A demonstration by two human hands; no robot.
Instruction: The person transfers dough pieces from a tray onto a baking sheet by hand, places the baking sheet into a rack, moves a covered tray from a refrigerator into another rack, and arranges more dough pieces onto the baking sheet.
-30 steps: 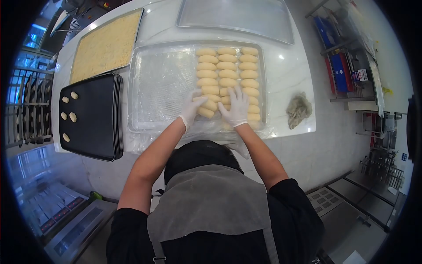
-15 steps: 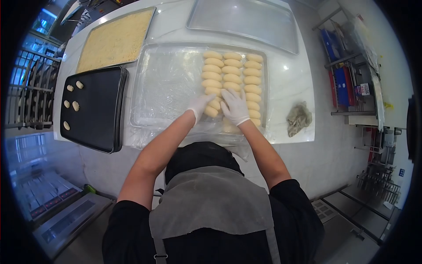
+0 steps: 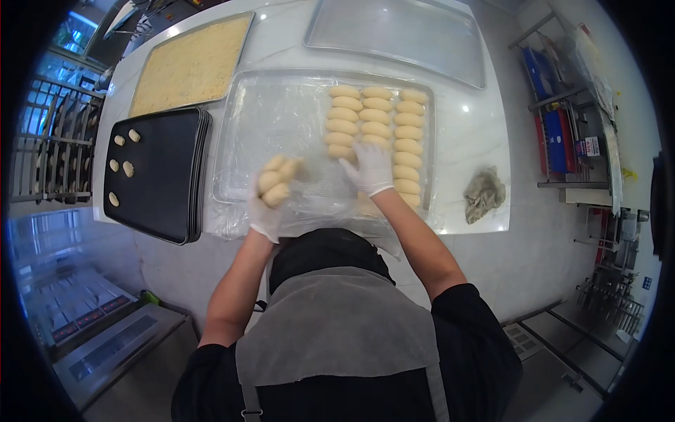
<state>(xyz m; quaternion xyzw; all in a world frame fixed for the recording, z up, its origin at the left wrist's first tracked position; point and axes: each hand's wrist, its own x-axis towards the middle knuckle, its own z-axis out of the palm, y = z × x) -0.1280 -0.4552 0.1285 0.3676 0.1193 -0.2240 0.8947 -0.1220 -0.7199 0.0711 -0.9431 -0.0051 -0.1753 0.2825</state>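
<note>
My left hand [image 3: 263,212], in a white glove, is raised over the left front of the plastic-lined tray [image 3: 242,126]. Its fingers are closed round several pale oval dough pieces [image 3: 274,180], slightly blurred by motion. In the tray's right half, more dough pieces [image 3: 409,132] lie in three columns. My gloved right hand [image 3: 373,167] is at the front of the middle column, fingers apart, fingertips touching or just above the dough there. What lies under that palm is hidden.
Stacked black baking trays [image 3: 155,169] stand at the left, with several small dough pieces on the top one. Behind are a tray of yellowish crumbs [image 3: 190,63] and a metal tray [image 3: 397,35]. A crumpled cloth [image 3: 484,195] lies at the right of the table.
My left hand has lifted several dough pieces from the front of the left column and moved left with them. The right hand has shifted only slightly.
</note>
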